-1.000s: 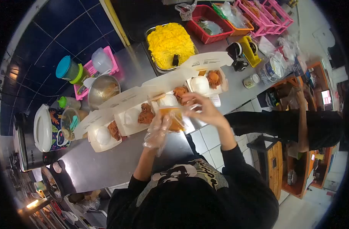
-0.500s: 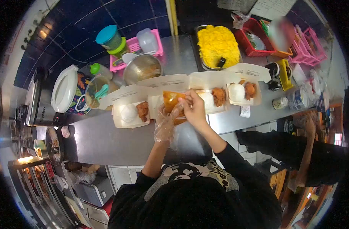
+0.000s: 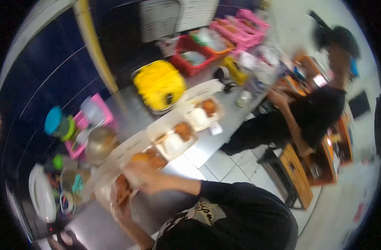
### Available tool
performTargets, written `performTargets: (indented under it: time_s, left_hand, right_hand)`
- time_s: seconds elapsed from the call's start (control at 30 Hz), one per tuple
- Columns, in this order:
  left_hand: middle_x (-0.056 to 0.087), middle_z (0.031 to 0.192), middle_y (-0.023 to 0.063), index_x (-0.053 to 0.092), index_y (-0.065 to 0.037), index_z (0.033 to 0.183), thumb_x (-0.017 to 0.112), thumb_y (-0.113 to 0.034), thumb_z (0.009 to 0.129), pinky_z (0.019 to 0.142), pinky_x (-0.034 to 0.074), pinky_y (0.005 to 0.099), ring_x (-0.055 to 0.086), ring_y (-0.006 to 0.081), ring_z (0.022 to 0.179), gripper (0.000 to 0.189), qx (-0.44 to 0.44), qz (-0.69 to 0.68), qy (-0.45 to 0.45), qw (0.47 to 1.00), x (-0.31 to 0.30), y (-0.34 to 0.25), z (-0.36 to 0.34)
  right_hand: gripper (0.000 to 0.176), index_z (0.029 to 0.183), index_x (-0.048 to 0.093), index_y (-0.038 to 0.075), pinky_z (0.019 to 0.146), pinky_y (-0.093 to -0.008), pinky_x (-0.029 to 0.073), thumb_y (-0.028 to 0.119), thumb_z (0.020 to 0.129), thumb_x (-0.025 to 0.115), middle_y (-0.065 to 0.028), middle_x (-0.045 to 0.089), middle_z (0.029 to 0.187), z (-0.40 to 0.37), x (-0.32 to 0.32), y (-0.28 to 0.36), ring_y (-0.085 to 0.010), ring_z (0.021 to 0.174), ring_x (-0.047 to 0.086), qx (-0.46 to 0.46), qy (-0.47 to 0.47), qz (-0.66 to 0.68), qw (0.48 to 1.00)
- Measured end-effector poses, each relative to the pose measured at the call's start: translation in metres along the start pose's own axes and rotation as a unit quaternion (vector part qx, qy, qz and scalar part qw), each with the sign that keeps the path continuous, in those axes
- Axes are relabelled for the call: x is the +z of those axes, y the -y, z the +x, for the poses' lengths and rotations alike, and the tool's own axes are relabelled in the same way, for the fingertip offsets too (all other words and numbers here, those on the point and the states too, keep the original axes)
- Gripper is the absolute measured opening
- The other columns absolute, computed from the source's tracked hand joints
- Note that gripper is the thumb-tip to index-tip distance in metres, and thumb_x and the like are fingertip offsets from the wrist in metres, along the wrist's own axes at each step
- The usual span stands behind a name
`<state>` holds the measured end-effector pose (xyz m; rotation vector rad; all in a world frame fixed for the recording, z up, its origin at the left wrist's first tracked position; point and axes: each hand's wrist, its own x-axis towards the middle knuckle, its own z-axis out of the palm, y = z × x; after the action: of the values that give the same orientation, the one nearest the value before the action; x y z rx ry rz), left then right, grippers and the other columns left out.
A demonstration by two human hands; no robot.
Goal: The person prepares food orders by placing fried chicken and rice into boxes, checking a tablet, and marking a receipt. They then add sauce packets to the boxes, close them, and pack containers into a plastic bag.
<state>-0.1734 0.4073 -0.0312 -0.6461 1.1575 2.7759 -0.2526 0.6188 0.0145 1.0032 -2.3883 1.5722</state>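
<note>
My right hand (image 3: 143, 177), smeared by motion, reaches over the open meal boxes at the left end of the row. Its fingertips cannot be made out. My left hand (image 3: 117, 204), in a clear plastic glove, is low beside the leftmost box's fried chicken (image 3: 123, 189); its fingers are mostly hidden. Just beyond my right hand, an orange-brown piece (image 3: 141, 158) lies beside more fried chicken (image 3: 157, 160). Farther right, one open box holds white rice (image 3: 173, 143) and chicken (image 3: 183, 131); the end box has rice (image 3: 197, 118) and chicken (image 3: 208, 107).
A tray of yellow shredded food (image 3: 159, 85) stands behind the boxes. Bowls, tubs and a pink basket (image 3: 102, 109) crowd the back left. Red (image 3: 190, 71) and pink baskets line the back right. A person in black (image 3: 307, 112) stands at the right by wooden shelving.
My view has swung to the right and tilted. The orange piece that both hands held up is no longer raised between them. More of the other person shows now.
</note>
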Motion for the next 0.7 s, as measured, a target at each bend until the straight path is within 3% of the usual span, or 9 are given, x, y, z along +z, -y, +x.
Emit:
performTargets:
  time_s: [0.03,0.1,0.17,0.3,0.37,0.43,0.5,0.7]
  left_hand:
    - [0.053,0.123,0.0161,0.043,0.0,0.131,0.059,-0.022,0.089,0.088,0.05,0.0409,0.056,0.0294,0.11,0.05,-0.048,0.051,-0.011,0.997,0.013,-0.011,0.0]
    - [0.055,0.118,0.013,0.043,0.0,0.13,0.06,-0.023,0.088,0.08,0.052,0.0364,0.058,0.0254,0.104,0.05,-0.075,0.087,0.076,0.99,0.024,-0.014,0.001]
    - [0.059,0.11,0.0103,0.054,-0.003,0.118,0.062,-0.03,0.086,0.083,0.047,0.0339,0.058,0.0215,0.097,0.043,-0.078,0.097,0.102,0.987,0.006,-0.015,0.009]
    - [0.059,0.106,0.0108,0.056,-0.002,0.113,0.059,-0.022,0.088,0.084,0.046,0.0349,0.058,0.0225,0.097,0.032,-0.049,0.061,0.055,0.995,-0.007,-0.043,0.034]
    - [0.059,0.106,0.011,0.056,-0.002,0.113,0.058,-0.022,0.088,0.084,0.046,0.0351,0.058,0.0228,0.097,0.032,0.005,0.125,0.039,0.991,0.017,-0.054,0.05]
    - [0.059,0.105,0.0113,0.056,-0.002,0.112,0.058,-0.021,0.088,0.085,0.046,0.0353,0.058,0.0232,0.097,0.031,0.074,0.224,0.013,0.972,0.042,-0.064,0.059]
    - [0.059,0.105,0.0116,0.056,-0.002,0.112,0.058,-0.021,0.088,0.085,0.046,0.0355,0.058,0.0235,0.096,0.031,0.139,0.312,-0.015,0.94,0.06,-0.072,0.061]
    - [0.059,0.104,0.0123,0.056,-0.001,0.111,0.057,-0.02,0.088,0.085,0.047,0.0362,0.058,0.0245,0.096,0.029,0.292,0.48,-0.093,0.822,0.088,-0.077,0.04]
  right_hand:
    - [0.052,0.12,0.054,0.008,0.095,-0.0454,0.038,0.014,0.071,0.071,-0.0182,0.051,0.121,-0.004,0.025,-0.009,-0.0379,0.112,0.048,-0.027,0.039,0.078,0.996]
    - [0.029,0.097,0.058,0.005,0.086,-0.0498,0.04,0.01,0.071,0.068,-0.0151,0.058,0.107,-0.005,0.049,0.004,-0.0403,0.102,0.051,-0.054,0.002,0.114,0.992]
    - [0.021,0.099,0.057,0.005,0.083,-0.0465,0.041,0.011,0.08,0.063,-0.0142,0.058,0.099,0.006,0.053,0.001,-0.0372,0.1,0.053,-0.045,0.121,0.096,0.987]
    - [0.01,0.088,0.056,0.006,0.075,-0.0452,0.044,0.009,0.08,0.061,-0.0133,0.058,0.089,0.037,0.072,0.016,-0.0352,0.088,0.058,0.026,0.015,0.161,0.986]
    - [0.011,0.088,0.056,0.007,0.075,-0.0442,0.045,0.013,0.081,0.061,-0.0141,0.058,0.09,0.056,0.084,0.01,-0.0341,0.085,0.059,0.025,0.009,0.117,0.993]
    - [0.011,0.084,0.056,0.005,0.071,-0.0432,0.045,0.015,0.08,0.06,-0.0139,0.059,0.079,0.07,0.101,0.008,-0.0341,0.08,0.059,0.013,0.044,0.057,0.997]
    - [0.012,0.084,0.056,0.005,0.071,-0.0432,0.046,0.016,0.079,0.058,-0.013,0.06,0.075,0.084,0.147,-0.002,-0.0336,0.079,0.059,-0.075,0.042,-0.075,0.993]
    - [0.015,0.09,0.056,0.005,0.076,-0.0433,0.046,0.015,0.079,0.059,-0.0151,0.058,0.083,0.074,0.172,-0.014,-0.0331,0.084,0.059,-0.157,0.118,-0.154,0.968]
